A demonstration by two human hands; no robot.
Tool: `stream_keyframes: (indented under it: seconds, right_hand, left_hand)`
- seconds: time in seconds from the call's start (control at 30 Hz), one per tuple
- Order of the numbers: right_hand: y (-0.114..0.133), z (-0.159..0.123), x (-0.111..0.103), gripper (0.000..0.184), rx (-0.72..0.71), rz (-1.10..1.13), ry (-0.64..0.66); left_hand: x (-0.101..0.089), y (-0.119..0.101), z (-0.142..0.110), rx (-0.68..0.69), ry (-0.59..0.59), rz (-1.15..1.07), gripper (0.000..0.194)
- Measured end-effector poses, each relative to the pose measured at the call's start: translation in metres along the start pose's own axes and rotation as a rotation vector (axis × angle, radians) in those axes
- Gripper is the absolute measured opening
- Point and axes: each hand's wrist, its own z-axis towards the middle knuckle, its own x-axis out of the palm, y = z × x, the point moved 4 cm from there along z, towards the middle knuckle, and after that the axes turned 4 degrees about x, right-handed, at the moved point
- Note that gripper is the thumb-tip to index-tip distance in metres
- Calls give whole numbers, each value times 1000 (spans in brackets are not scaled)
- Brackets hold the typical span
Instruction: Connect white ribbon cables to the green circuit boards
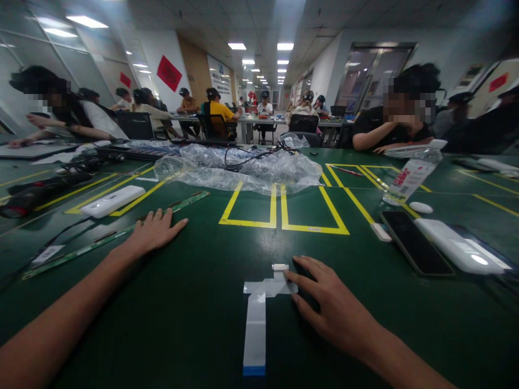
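Observation:
Before me on the green table (194, 335) lies a white flat ribbon cable (255, 329), folded near its top, with a blue strip at its near end and a small pale connector (280, 267) at the far end. My right hand (328, 294) rests beside its folded part, fingers spread, a fingertip at or close to the cable's edge. On the left, a long thin green circuit board strip (101, 242) lies slantwise. My left hand (156, 232) lies over the strip's middle, fingers stretched out, hiding part of it.
Crumpled clear plastic wrap (251, 167) with black cables lies farther back. A white power bank (113, 201) and black flashlight (44, 189) are left. On the right are a water bottle (413, 175), a dark phone (416, 243) and another white device (458, 246). People sit around.

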Motion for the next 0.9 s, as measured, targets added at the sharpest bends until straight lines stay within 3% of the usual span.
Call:
stream_keyframes:
  seconds: [0.07,0.13,0.27,0.37,0.5,0.67,0.9]
  right_hand:
    - [1,0,-1,47,7,1,13]
    - [2,0,-2,47,11,-1,15]
    - [3,1,0,47,-1,-20,5]
    - [6,1,2,50,-30,-15,5]
    - [10,1,4,55,-69,0,36]
    - [14,1,6,61,-71,1,60]
    - [17,1,8,63,-47,-3,78]
  left_hand:
    - [7,-25,-7,32,36,8,86]
    - [11,-68,-22,158,50,-3,84]
    - [7,-160,-74,486,73,-86,79]
    - [0,-199,-109,648,119,-144,77]
    - [-5,-211,-124,721,116,-160,76]
    - [-9,-203,-116,747,67,-192,69]
    - [-10,-196,-94,731,-63,-305,30]
